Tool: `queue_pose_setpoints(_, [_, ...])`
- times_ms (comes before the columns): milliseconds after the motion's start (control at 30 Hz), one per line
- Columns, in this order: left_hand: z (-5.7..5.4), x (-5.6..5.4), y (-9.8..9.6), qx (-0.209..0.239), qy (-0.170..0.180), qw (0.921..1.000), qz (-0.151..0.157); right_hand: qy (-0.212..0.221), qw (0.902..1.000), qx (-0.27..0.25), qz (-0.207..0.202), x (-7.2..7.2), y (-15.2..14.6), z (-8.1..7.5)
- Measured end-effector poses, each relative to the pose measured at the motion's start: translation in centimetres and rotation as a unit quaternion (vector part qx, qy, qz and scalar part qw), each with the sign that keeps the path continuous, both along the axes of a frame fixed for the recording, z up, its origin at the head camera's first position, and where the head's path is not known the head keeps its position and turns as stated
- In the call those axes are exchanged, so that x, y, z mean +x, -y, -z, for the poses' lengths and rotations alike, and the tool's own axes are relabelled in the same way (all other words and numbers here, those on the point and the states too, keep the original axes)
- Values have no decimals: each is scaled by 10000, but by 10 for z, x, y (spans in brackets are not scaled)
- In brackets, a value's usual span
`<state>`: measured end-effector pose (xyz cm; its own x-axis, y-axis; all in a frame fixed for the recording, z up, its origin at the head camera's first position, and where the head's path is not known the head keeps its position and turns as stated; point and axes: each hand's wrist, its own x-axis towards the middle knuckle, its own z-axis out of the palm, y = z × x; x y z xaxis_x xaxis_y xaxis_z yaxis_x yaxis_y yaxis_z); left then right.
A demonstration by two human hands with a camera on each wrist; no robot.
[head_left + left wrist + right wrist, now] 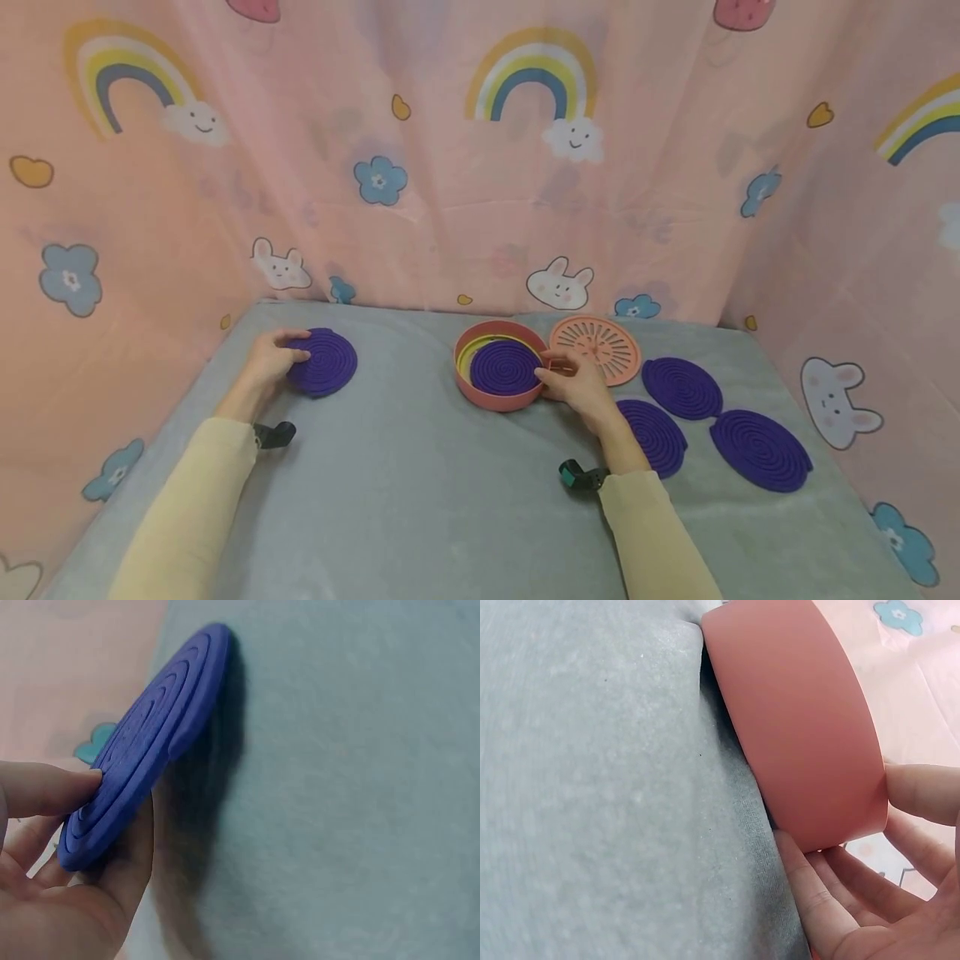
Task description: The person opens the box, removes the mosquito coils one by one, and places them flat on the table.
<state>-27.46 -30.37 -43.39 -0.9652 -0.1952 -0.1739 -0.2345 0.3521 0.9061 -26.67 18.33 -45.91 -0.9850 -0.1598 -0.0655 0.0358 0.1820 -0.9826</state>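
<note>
My left hand (272,360) holds a purple spiral mosquito coil (324,362) at the left of the table, thumb on its top face and fingers beneath. In the left wrist view the coil (146,742) is tilted, its far edge up over the cloth. My right hand (581,385) grips the right side of a round pink mosquito coil box (501,403), thumb at the rim and fingers against the outer wall (802,727). Inside the box another purple coil (504,367) lies over a yellow ring (467,354).
Behind my right hand lies a pale orange slotted lid (618,354). Three more purple coils (682,387) lie flat on the right, one partly hidden by my right forearm. A grey cloth (420,500) covers the table; a pink patterned curtain (450,233) hangs around it.
</note>
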Motion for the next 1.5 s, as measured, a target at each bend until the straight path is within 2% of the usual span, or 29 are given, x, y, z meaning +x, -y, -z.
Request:
queue_pose_setpoints(133, [7,2,5,67,314,9995,-44,56,10000,19,-9,1,0,1])
queue_pose_setpoints(267, [11,-1,6,-289,440,9986,6,57,10000,30,-34,1,1,1])
queue_pose_setpoints(433, [10,-5,3,-1006,287,9944,131,33,10000,51,-13,-1,0,1])
queue_pose_setpoints(600, [5,-6,2,-1503,46,9883,237,67,10000,72,-14,-2,1,0])
queue_pose_setpoints(767, [-4,-4,-4,-2078,-105,9769,479,79,9999,108,-2,-1,1,-1])
queue_pose_setpoints(867, [-11,-3,-12,-2249,-205,9713,753,74,9999,98,0,0,1,-1])
queue_pose_setpoints(1067, [-27,-3,-37,-2386,-626,9613,1230,50,10000,85,-11,-1,-1,0])
queue_pose_setpoints(1300, [-44,-7,-75,-2392,-927,9557,1443,25,9999,98,0,-2,-2,0])
queue_pose_setpoints(1500, [-50,-9,-105,-2147,-1314,9545,1597,-14,10000,82,-19,-1,-1,1])
